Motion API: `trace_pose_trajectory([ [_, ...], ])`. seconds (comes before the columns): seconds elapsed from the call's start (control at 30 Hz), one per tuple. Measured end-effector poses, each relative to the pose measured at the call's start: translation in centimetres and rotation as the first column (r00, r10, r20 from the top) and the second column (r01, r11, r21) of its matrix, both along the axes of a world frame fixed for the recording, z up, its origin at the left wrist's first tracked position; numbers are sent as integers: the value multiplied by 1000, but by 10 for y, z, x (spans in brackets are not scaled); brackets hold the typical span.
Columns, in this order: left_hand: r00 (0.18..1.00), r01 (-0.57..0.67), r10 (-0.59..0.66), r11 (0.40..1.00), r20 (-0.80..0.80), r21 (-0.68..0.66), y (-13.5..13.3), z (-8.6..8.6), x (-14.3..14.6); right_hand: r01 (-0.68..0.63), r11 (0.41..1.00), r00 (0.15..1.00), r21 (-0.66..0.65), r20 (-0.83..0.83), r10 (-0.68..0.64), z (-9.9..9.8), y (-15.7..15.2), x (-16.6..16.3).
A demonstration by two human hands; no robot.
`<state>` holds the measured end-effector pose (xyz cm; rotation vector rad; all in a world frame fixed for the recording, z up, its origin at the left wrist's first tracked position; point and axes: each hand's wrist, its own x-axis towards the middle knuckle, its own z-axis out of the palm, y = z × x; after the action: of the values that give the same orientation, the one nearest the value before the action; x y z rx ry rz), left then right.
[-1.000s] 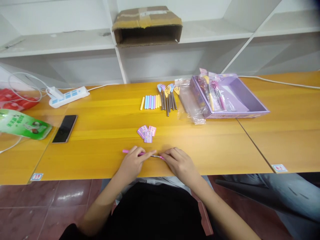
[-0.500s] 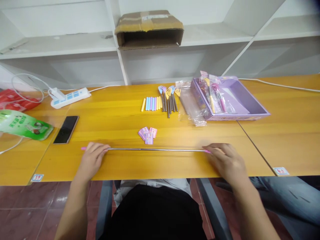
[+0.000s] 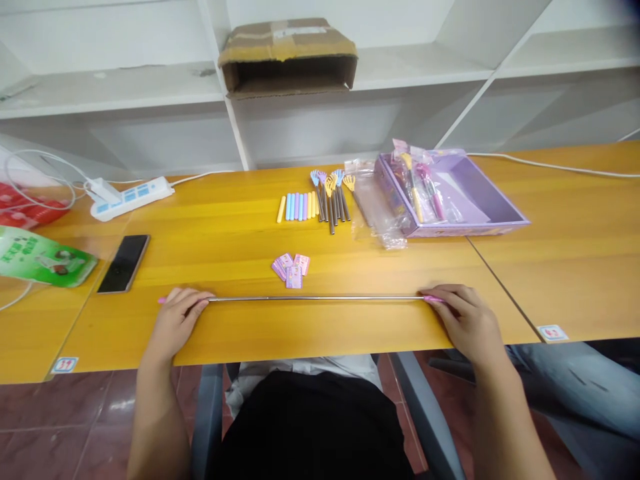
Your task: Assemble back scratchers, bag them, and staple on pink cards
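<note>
A long thin metal telescopic rod [image 3: 315,298] with pink ends is stretched out level just above the yellow table [image 3: 225,233], near its front edge. My left hand [image 3: 176,321] is closed on the pink handle at the rod's left end. My right hand [image 3: 465,321] is closed on the pink tip at its right end. A small heap of pink and purple cards [image 3: 291,268] lies just behind the rod's middle.
Further back lie a row of pastel handles [image 3: 298,206] and several collapsed rods with claw heads [image 3: 332,195], clear bags [image 3: 376,207] and a purple tray [image 3: 450,193]. At the left are a phone [image 3: 123,263], a power strip [image 3: 131,197] and a green packet [image 3: 40,257].
My hands have moved apart, left hand leftward and right hand rightward, and the rod has been drawn out from short to full length.
</note>
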<state>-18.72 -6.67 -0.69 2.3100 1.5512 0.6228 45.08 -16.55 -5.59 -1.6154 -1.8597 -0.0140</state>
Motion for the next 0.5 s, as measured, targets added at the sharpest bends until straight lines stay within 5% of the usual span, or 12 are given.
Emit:
trace_pose_trajectory([
  [0.3, 1000, 17, -17, 1000, -8, 24, 0, -1, 2, 15, 1000, 1000, 4, -11, -15, 0, 0, -1],
  [0.5, 999, 32, -32, 973, -2, 231, -17, 9, 5, -37, 998, 990, 42, 141, 31, 9, -16, -6],
])
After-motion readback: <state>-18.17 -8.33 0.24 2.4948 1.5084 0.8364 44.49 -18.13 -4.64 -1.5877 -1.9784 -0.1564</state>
